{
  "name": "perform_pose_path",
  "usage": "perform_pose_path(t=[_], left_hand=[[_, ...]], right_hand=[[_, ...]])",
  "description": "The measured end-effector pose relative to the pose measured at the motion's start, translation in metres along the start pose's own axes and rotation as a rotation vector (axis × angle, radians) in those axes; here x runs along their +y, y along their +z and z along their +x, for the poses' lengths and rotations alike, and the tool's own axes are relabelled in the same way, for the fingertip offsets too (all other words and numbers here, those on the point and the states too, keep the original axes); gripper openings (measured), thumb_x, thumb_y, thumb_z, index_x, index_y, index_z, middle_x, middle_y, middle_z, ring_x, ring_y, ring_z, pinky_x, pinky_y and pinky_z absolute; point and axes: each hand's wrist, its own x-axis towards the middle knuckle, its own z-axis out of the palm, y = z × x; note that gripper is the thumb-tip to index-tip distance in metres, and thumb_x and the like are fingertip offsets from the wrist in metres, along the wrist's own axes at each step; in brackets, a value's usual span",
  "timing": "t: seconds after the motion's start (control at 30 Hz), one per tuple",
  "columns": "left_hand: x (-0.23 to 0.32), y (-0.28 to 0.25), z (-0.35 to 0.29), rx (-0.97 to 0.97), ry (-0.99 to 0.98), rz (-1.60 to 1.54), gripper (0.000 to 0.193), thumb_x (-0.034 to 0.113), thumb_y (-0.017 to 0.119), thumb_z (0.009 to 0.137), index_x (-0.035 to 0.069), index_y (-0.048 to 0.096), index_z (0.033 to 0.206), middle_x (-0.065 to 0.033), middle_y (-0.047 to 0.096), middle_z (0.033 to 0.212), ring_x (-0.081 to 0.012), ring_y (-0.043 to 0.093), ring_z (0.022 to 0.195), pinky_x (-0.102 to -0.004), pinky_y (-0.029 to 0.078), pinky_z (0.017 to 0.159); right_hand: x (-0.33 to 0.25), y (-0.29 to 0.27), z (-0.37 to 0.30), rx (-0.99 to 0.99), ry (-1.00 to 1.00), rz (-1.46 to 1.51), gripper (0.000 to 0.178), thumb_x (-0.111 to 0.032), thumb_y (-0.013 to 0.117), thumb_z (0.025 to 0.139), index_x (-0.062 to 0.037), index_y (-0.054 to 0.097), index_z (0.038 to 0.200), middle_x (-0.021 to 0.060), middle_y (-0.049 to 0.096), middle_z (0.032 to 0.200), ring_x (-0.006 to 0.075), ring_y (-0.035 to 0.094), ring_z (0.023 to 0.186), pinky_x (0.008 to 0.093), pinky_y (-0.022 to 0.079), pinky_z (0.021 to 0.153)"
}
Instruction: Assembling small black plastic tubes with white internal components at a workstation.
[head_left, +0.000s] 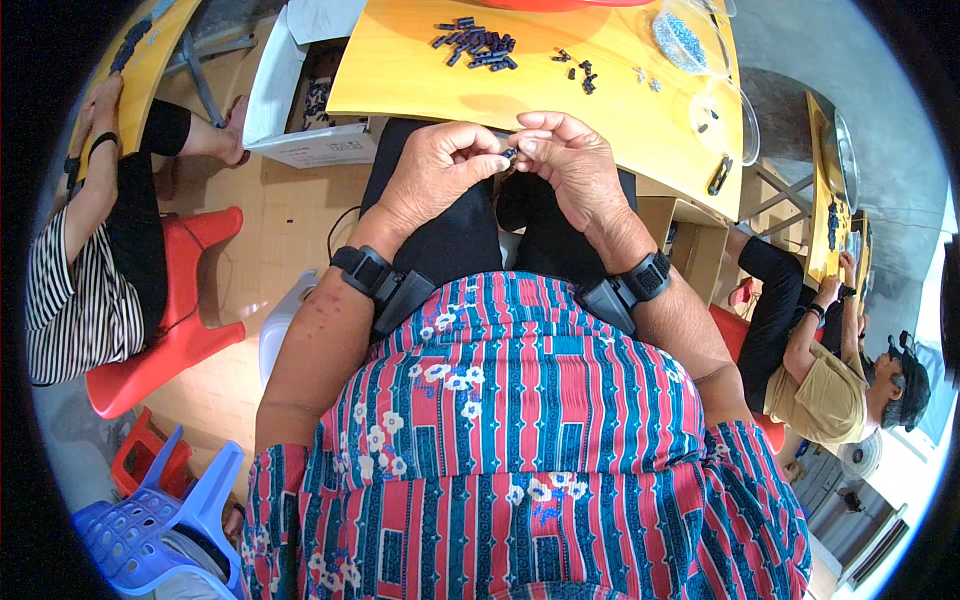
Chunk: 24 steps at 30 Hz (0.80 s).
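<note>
My one feed comes from a fisheye on the wearer's head, looking steeply down, upright. The patterned shirt (500, 420) fills the lower middle, nearest me; the left hand (441, 172) and right hand (574, 170) sit farther out, above centre. Beyond, I view the yellow tabletop (395, 80) across its near edge, its far edge cropped.

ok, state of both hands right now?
Left hand: closed, pinching a small dark part.
Right hand: closed, pinched up against the same part; can't tell whether it grips it too.
</note>
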Motion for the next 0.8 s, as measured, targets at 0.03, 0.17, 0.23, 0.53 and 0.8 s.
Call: perform_pose_path(t=[0.03, 0.17, 0.23, 0.53, 0.8], left_hand=[[0.0, 0.0001, 0.0002, 0.0, -0.001, 0.001, 0.009, 0.006, 0.07, 0.083, 0.0, 0.064, 0.085, 0.0013, 0.062, 0.078, -0.0048, 0.055, 0.073, -0.0222, 0.047, 0.068], [-0.0014, 0.0011, -0.0001, 0.002, -0.004, -0.013, 0.009, 0.007, 0.07, 0.083, 0.001, 0.064, 0.084, 0.0018, 0.061, 0.077, -0.0046, 0.054, 0.072, -0.0222, 0.046, 0.068], [-0.0001, 0.0006, -0.0003, 0.003, -0.005, -0.008, 0.009, 0.007, 0.07, 0.083, 0.001, 0.064, 0.084, 0.0022, 0.061, 0.077, -0.0044, 0.054, 0.072, -0.0221, 0.046, 0.067], [0.0028, 0.0017, -0.0001, 0.007, 0.004, 0.006, 0.009, 0.008, 0.07, 0.083, 0.001, 0.064, 0.083, 0.0029, 0.06, 0.075, -0.0042, 0.053, 0.07, -0.0218, 0.045, 0.065], [0.0032, 0.002, -0.001, 0.015, 0.003, 0.003, 0.01, 0.009, 0.071, 0.083, 0.001, 0.064, 0.082, 0.0028, 0.06, 0.074, -0.0037, 0.052, 0.069, -0.0214, 0.045, 0.064]], right_hand=[[0.0006, -0.0007, 0.0003, 0.005, -0.005, -0.021, 0.02, 0.002, 0.062, 0.087, 0.0018, 0.062, 0.108, 0.0094, 0.068, 0.09, 0.0131, 0.063, 0.074, 0.024, 0.053, 0.069], [0.0026, -0.0023, 0.0016, 0.002, -0.011, -0.032, 0.02, 0.0, 0.063, 0.087, 0.0011, 0.062, 0.107, 0.0087, 0.068, 0.089, 0.0121, 0.062, 0.072, 0.023, 0.052, 0.066], [0.0015, 0.0002, 0.001, 0.005, -0.009, -0.019, 0.019, 0.0, 0.063, 0.087, 0.0008, 0.063, 0.106, 0.0084, 0.069, 0.089, 0.0118, 0.063, 0.073, 0.0226, 0.052, 0.066], [0.0024, -0.0005, 0.0015, 0.025, -0.007, -0.01, 0.016, 0.0, 0.063, 0.087, 0.0001, 0.063, 0.103, 0.0076, 0.068, 0.086, 0.0123, 0.063, 0.073, 0.0231, 0.052, 0.067], [-0.0002, 0.0021, 0.0002, 0.045, -0.027, -0.072, 0.017, 0.002, 0.065, 0.085, 0.0003, 0.064, 0.102, 0.0067, 0.068, 0.086, 0.0118, 0.063, 0.074, 0.0233, 0.052, 0.068]])
